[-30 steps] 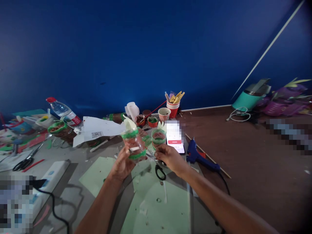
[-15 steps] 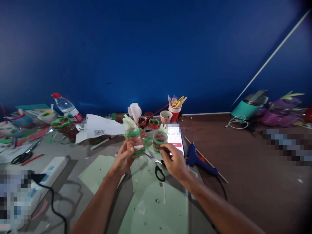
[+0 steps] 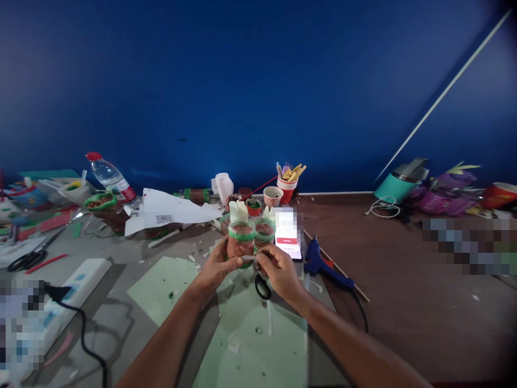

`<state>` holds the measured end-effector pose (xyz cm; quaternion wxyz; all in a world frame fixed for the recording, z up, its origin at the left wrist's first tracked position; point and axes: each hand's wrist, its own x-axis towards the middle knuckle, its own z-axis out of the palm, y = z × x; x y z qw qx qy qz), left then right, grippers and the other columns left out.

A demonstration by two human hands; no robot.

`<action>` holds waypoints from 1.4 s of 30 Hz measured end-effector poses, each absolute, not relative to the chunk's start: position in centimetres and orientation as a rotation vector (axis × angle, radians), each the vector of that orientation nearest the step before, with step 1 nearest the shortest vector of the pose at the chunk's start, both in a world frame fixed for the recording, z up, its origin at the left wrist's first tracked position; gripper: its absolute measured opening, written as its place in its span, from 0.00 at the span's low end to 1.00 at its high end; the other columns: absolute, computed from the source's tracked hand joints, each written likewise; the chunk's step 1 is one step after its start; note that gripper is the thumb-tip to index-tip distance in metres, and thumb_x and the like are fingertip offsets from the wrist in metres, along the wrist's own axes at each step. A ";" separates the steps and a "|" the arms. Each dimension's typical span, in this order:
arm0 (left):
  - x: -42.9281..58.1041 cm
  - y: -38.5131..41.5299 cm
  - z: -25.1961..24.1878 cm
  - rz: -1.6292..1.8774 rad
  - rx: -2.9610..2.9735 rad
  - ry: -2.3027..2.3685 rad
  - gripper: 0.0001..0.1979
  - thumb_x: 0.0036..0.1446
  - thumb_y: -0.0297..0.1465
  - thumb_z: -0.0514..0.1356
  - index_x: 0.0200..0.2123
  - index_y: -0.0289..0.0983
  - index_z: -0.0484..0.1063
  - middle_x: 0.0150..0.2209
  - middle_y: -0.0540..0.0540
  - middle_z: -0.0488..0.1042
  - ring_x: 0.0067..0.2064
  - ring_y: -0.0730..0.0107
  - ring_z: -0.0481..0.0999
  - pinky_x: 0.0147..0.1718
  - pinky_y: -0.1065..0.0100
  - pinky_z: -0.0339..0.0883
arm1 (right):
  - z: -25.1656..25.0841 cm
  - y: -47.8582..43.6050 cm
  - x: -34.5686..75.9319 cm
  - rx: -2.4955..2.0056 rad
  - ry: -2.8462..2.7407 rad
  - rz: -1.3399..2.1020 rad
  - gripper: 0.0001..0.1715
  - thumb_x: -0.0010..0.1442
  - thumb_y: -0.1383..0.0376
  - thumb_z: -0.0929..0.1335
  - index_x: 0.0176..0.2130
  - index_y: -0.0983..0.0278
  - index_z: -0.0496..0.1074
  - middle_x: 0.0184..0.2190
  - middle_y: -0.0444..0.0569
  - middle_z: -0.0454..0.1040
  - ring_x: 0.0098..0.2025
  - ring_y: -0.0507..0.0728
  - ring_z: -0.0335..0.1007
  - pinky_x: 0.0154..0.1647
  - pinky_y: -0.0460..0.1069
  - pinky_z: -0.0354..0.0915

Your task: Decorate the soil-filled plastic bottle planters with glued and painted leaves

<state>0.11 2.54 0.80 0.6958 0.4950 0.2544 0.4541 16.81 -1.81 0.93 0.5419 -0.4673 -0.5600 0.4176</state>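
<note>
My left hand is wrapped round a clear plastic jar with green bands and a pale petal-like piece standing up from its back rim. A small white strip lies across the front of this jar, under my left thumb. My right hand is closed in a pinch at the strip's right end; the fingertips partly hide what they grip. Close beside the held jar, on its right, stands a similar green-banded jar, its lower part behind my right fingers. Below the hands shows the black handle of scissors.
Pale green sheets cover the table in front. To the right lie a phone, a blue glue gun with its cord, and a wooden stick. A white power strip, paper and a water bottle are on the left.
The left hand has brought its jar right and down, beside the second jar, turning it more upright. My right hand has moved from the second jar's rim down to the strip.
</note>
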 end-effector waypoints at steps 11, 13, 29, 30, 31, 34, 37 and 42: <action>-1.5 3.6 2.7 1.267 0.811 0.537 0.26 0.44 0.38 0.69 0.48 0.39 0.71 0.46 0.43 0.77 0.45 0.57 0.77 0.43 0.59 0.71 | 1.1 -1.7 16.5 -1.311 -1.564 0.803 0.06 0.55 0.67 0.65 0.27 0.65 0.70 0.23 0.44 0.71 0.27 0.52 0.66 0.28 0.45 0.61; -1.5 3.6 2.5 1.260 0.801 0.539 0.25 0.45 0.39 0.69 0.48 0.39 0.72 0.46 0.43 0.77 0.43 0.58 0.77 0.42 0.59 0.72 | 0.8 -1.9 16.3 -1.341 -1.634 0.768 0.05 0.54 0.69 0.65 0.28 0.65 0.71 0.24 0.44 0.73 0.27 0.53 0.67 0.29 0.45 0.61; -1.3 3.6 2.4 1.233 0.845 0.586 0.27 0.46 0.40 0.68 0.50 0.39 0.71 0.50 0.43 0.75 0.47 0.57 0.75 0.38 0.62 0.74 | 2.7 -1.5 18.9 -1.358 -1.722 0.109 0.23 0.61 0.69 0.61 0.55 0.67 0.64 0.44 0.58 0.76 0.43 0.61 0.74 0.42 0.52 0.68; -1.3 3.6 2.4 1.233 0.845 0.594 0.26 0.46 0.40 0.69 0.49 0.39 0.72 0.49 0.43 0.75 0.46 0.57 0.76 0.38 0.62 0.74 | 2.6 -1.3 19.2 -1.405 -1.736 0.100 0.25 0.61 0.68 0.61 0.57 0.66 0.63 0.46 0.58 0.76 0.43 0.61 0.74 0.42 0.52 0.69; -1.3 3.6 2.3 1.235 0.842 0.599 0.25 0.46 0.39 0.69 0.48 0.39 0.72 0.48 0.43 0.76 0.45 0.58 0.76 0.37 0.62 0.74 | 2.5 -1.0 19.3 -1.448 -1.754 0.093 0.26 0.60 0.68 0.61 0.58 0.66 0.62 0.46 0.58 0.76 0.43 0.62 0.75 0.42 0.53 0.69; -1.3 3.6 2.2 1.241 0.819 0.604 0.24 0.46 0.38 0.69 0.47 0.40 0.72 0.46 0.45 0.77 0.42 0.60 0.77 0.38 0.62 0.75 | 2.1 -0.4 19.7 -1.535 -1.796 0.069 0.24 0.60 0.68 0.61 0.56 0.66 0.64 0.46 0.57 0.76 0.42 0.62 0.75 0.42 0.52 0.69; -1.5 3.6 2.1 1.252 0.801 0.604 0.23 0.47 0.38 0.68 0.48 0.41 0.71 0.45 0.46 0.77 0.39 0.63 0.78 0.38 0.62 0.75 | 1.7 0.0 19.8 -1.550 -1.792 0.020 0.19 0.60 0.69 0.61 0.51 0.64 0.68 0.43 0.55 0.77 0.41 0.60 0.75 0.41 0.51 0.68; -1.6 3.6 2.4 1.266 0.807 0.571 0.23 0.46 0.39 0.69 0.46 0.40 0.72 0.42 0.46 0.78 0.38 0.63 0.78 0.36 0.63 0.74 | 1.8 0.1 20.1 -1.507 -1.744 -0.051 0.11 0.60 0.68 0.62 0.41 0.64 0.71 0.36 0.54 0.78 0.38 0.59 0.74 0.39 0.49 0.66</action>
